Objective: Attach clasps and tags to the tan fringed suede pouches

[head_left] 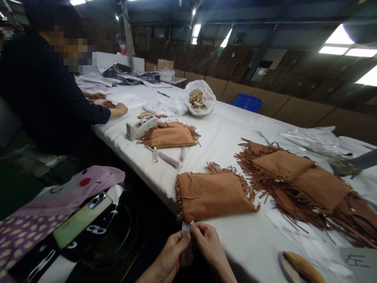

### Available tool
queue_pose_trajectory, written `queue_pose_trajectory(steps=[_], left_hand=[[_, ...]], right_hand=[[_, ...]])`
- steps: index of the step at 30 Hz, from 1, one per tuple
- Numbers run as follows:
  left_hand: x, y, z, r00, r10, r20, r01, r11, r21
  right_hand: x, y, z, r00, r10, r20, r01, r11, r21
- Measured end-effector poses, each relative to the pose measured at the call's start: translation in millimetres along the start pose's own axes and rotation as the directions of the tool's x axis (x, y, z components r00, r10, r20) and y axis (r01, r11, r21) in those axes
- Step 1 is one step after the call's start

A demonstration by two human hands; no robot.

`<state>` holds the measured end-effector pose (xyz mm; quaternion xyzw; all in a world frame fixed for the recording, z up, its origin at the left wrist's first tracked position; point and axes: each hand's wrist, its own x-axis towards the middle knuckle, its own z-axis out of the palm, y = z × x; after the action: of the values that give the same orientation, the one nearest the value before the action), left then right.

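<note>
head view: left hand (173, 248) pinching a pale strip (185, 227), brown fringed pouch (210, 196) lying just beyond both hands on the bench (244, 239), right hand (209, 237) curled in at its near corner, whether gripping i can't tell! looks light, soft, suede-like, probably not slippery; take it by the plain body, since fringe could snag.

Tan pouch (212, 195), white tablecloth (220, 135).
</note>
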<state>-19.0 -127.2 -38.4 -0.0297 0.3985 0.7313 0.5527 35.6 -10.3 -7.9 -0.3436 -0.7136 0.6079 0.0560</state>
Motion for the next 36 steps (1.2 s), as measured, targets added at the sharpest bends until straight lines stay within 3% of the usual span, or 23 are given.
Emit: queue_pose_trajectory(steps=[6,11,18,28,31,36], left_hand=[[4,-4,-2.9,0.971,0.138,-0.195,-0.104,0.979,0.175],[-1,-5,0.3,0.939,0.249,-0.239,-0.196,0.955,0.223],[1,-14,2.0,0.954,0.229,-0.193,-0.205,0.969,0.135],[5,-8,-1.4,0.872,0.358,-0.334,-0.257,0.915,0.310],[1,-5,-0.8,0.849,0.441,-0.289,-0.303,0.856,0.418],[-8,-2,-4.2,0.813,0.575,-0.088,-0.420,0.685,0.595]], right_hand=[[-2,-1,1,0.998,-0.008,0.056,0.008,1.000,-0.001],[0,3,8,1.000,-0.014,0.009,0.015,0.998,-0.066],[-1,0,9,0.996,0.051,0.069,-0.055,0.996,0.063],[3,1,11,0.979,0.190,0.073,-0.200,0.962,0.184],[3,2,11,0.975,0.209,0.071,-0.220,0.953,0.210],[3,4,12,0.974,0.224,0.022,-0.223,0.944,0.245]])
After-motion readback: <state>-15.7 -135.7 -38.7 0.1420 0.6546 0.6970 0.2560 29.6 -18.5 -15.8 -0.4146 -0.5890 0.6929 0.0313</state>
